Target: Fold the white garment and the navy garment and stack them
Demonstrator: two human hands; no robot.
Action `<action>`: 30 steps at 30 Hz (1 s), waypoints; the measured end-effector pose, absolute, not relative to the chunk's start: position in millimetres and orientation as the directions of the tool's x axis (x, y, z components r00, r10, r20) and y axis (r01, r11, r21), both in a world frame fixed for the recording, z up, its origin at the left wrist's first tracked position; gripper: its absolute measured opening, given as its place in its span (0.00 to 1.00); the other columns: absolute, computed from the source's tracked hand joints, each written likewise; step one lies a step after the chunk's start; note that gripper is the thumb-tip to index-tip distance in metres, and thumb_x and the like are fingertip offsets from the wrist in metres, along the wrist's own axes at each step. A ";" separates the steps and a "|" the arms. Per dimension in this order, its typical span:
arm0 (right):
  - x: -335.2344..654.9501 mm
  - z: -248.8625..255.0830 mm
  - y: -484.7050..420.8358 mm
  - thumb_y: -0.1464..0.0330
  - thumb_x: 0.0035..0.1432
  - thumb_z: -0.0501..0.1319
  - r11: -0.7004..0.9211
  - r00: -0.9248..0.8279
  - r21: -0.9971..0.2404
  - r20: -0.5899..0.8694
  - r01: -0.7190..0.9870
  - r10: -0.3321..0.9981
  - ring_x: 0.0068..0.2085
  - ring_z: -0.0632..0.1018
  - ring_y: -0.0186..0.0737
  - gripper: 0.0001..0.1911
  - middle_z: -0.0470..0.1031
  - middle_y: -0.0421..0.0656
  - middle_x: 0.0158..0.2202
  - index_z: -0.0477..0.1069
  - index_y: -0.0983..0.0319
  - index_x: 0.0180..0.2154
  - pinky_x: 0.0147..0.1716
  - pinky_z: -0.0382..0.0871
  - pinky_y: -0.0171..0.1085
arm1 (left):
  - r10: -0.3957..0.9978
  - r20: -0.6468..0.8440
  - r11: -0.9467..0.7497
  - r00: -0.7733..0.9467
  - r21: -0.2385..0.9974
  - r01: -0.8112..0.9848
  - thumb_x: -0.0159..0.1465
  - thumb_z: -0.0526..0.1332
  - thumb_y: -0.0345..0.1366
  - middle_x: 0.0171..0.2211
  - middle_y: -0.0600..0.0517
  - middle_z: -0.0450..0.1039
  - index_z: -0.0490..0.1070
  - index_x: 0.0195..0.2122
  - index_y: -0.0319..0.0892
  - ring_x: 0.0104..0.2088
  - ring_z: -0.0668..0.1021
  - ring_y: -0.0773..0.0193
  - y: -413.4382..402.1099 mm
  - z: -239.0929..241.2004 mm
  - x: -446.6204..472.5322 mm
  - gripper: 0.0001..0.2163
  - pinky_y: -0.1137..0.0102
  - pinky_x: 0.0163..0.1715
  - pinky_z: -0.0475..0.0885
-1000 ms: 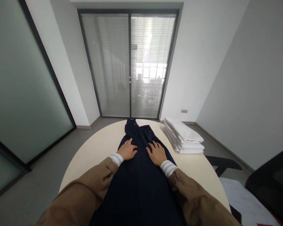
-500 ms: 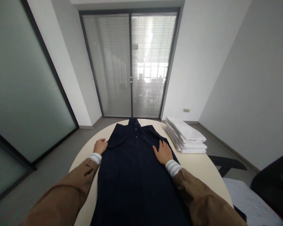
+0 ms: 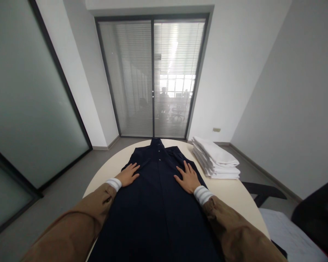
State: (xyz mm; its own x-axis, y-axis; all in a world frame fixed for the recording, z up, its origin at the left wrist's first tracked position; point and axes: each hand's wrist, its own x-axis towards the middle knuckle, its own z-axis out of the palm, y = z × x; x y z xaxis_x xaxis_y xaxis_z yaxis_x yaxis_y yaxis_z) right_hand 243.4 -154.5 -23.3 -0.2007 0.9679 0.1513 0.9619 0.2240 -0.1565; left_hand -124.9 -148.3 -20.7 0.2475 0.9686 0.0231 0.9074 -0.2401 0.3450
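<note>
Pale table [image 3: 108,170]; hands [image 3: 128,175] [image 3: 189,178] on navy shirt [image 3: 155,203], left now inward, seemingly flat.

Office, likely: blinds [image 3: 131,83] behind glass, frosted partition [image 3: 30,94], round table [image 3: 235,198], black chair [image 3: 319,214].

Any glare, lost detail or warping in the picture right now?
Head view: bright glare through the right-hand blinds; head view: the navy garment looks nearly black low down, folds hard to see; head view: the door frame splays toward the top.
</note>
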 end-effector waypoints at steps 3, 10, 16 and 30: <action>247.9 -27.2 -154.6 0.44 0.63 0.50 0.145 -0.124 -0.172 0.128 0.974 0.984 0.70 0.47 0.62 0.36 0.38 0.48 0.73 0.58 0.51 0.67 0.64 0.47 0.53 | 0.972 0.021 -0.229 0.234 0.310 0.923 0.67 0.53 0.41 0.69 0.46 0.54 0.63 0.64 0.41 0.69 0.57 0.57 -143.0 -17.4 -133.9 0.25 0.63 0.67 0.53; 246.9 -13.5 -148.1 0.43 0.61 0.50 0.149 -0.147 -0.187 0.021 0.971 0.989 0.71 0.44 0.63 0.38 0.48 0.48 0.71 0.56 0.52 0.67 0.61 0.45 0.63 | 0.997 -0.020 -0.068 0.074 0.210 0.975 0.65 0.54 0.36 0.55 0.40 0.74 0.77 0.48 0.41 0.55 0.76 0.51 -125.1 11.3 -107.2 0.16 0.61 0.55 0.68; 240.9 7.0 -127.8 0.53 0.56 0.61 0.247 -0.255 -0.220 -0.011 0.944 0.967 0.69 0.49 0.60 0.33 0.55 0.51 0.69 0.66 0.54 0.62 0.61 0.44 0.61 | 0.975 0.132 0.154 -0.177 0.169 0.974 0.68 0.49 0.38 0.42 0.33 0.78 0.78 0.41 0.36 0.48 0.79 0.43 -123.2 14.2 -63.2 0.18 0.52 0.50 0.67; 223.5 -1.3 -84.1 0.61 0.62 0.55 0.345 -0.295 -0.261 0.213 0.901 0.931 0.65 0.59 0.53 0.27 0.57 0.50 0.68 0.65 0.59 0.62 0.61 0.51 0.53 | 0.920 0.375 0.005 -0.116 0.285 0.959 0.65 0.56 0.33 0.54 0.47 0.75 0.78 0.47 0.44 0.55 0.73 0.53 -134.6 -20.0 -67.3 0.14 0.61 0.59 0.61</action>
State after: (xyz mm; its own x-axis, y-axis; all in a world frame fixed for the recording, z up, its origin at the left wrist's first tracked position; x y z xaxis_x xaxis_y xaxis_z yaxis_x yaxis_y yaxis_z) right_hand 223.5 -84.1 -1.3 -0.2952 0.9314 0.2129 0.9013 0.3454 -0.2614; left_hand -67.3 -134.6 -20.0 -0.1165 0.9199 0.3746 0.9586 0.0054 0.2848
